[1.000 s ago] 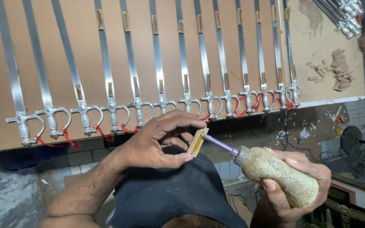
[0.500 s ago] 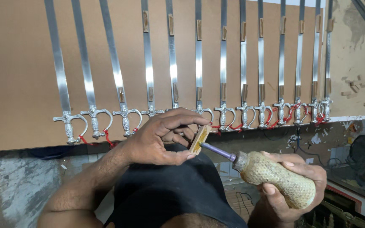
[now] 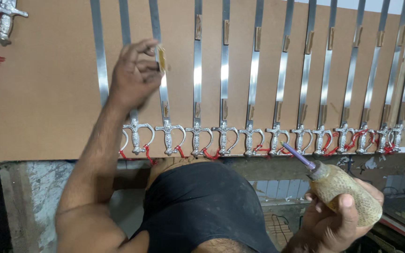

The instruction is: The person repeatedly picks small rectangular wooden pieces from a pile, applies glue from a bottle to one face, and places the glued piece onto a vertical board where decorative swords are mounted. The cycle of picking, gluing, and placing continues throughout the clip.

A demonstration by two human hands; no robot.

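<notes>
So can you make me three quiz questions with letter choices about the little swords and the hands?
1. Where is the left hand?
A. up on the board, over a blade
B. on the lap
C. on the bottle

2. What colour are the threads at the sword hilts?
A. blue
B. red
C. green

3. What is the right hand doing?
A. hanging empty
B. holding a sword
C. gripping a bottle

Answers: 1 A, it pinches a small tan piece against a blade. 2 B, red loops show under the hilts. 3 C, fingers wrap the bottle with its purple nozzle.

One head-worn camera looks steeply down from close above, facing forward over the person's lap onto the brown worktop (image 3: 48, 103).
</notes>
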